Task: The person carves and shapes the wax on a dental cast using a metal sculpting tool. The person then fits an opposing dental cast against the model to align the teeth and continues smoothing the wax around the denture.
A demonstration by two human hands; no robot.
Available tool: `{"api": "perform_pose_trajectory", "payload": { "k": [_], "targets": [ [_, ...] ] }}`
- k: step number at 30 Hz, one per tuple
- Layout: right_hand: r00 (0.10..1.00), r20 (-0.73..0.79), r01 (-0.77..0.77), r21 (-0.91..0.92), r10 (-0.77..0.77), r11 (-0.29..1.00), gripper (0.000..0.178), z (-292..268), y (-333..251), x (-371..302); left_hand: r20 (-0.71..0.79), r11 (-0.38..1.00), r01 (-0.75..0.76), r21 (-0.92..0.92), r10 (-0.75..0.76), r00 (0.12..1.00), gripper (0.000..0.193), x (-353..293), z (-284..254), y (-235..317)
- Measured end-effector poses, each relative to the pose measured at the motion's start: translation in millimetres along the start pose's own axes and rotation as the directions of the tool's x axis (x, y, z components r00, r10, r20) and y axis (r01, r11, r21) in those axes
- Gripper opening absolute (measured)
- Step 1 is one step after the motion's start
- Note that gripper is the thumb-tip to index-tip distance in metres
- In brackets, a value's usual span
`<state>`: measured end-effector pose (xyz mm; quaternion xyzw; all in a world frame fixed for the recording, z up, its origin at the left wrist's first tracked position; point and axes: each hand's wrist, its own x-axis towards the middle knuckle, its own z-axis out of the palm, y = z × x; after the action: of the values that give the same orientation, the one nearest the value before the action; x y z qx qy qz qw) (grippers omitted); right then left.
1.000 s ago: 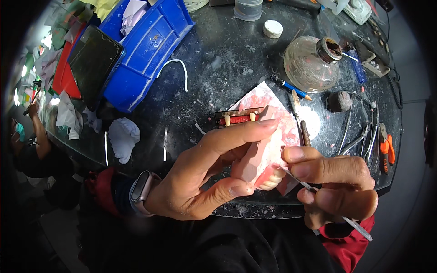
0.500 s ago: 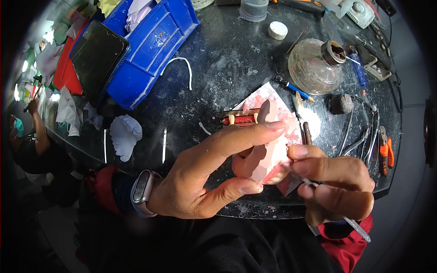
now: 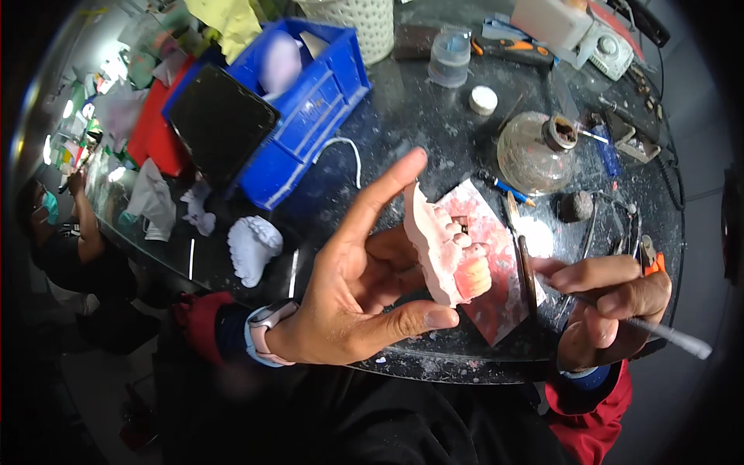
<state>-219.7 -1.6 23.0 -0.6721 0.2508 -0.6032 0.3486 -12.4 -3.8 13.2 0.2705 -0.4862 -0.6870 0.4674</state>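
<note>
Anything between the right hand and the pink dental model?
Nothing visible blocks the right hand from the model; the brown-handled tool and pink-stained sheet seen between them lie below, on the tabletop.

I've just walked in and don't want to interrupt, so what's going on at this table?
A person holds a pink dental model in the left hand, raised over the dark table. The right hand grips a slim grey tool, apart from the model. A pink-stained sheet lies below, between the hands, and a pale cast sits off to the left.
</note>
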Motion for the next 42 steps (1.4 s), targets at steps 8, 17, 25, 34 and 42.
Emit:
{"api": "perform_pose_trajectory", "payload": {
  "k": [8, 17, 25, 34, 42],
  "targets": [
    [0.932, 0.243, -0.058, -0.636, 0.27, 0.77, 0.011, -20, -35, 10, -0.026, 0.981, -0.068, -0.179, 0.064, 0.998, 0.079, -1, -5, 7],
    [0.823, 0.152, -0.14, -0.88, 0.548, 0.454, 0.021, -36, -34, -4, -0.079, 0.958, -0.084, -0.275, 0.064, 0.995, 0.067, -17, 16, 24],
    [0.997, 0.067, -0.005, -0.449, 0.04, 0.893, 0.048, 22, -54, -27, 0.009, 0.895, -0.066, -0.441, 0.078, 0.997, 0.071, -37, 48, 9],
    [0.972, -0.234, -0.078, -0.433, -0.028, 0.898, 0.024, 32, -32, -49, 0.043, 0.952, -0.095, -0.292, 0.112, 0.993, 0.021, -41, 32, -23],
    [0.982, -0.176, -0.111, -0.257, 0.067, 0.96, 0.032, 47, -27, -46, 0.061, 0.987, -0.157, -0.031, 0.159, 0.985, 0.035, -55, 13, -9]
  ]
}}
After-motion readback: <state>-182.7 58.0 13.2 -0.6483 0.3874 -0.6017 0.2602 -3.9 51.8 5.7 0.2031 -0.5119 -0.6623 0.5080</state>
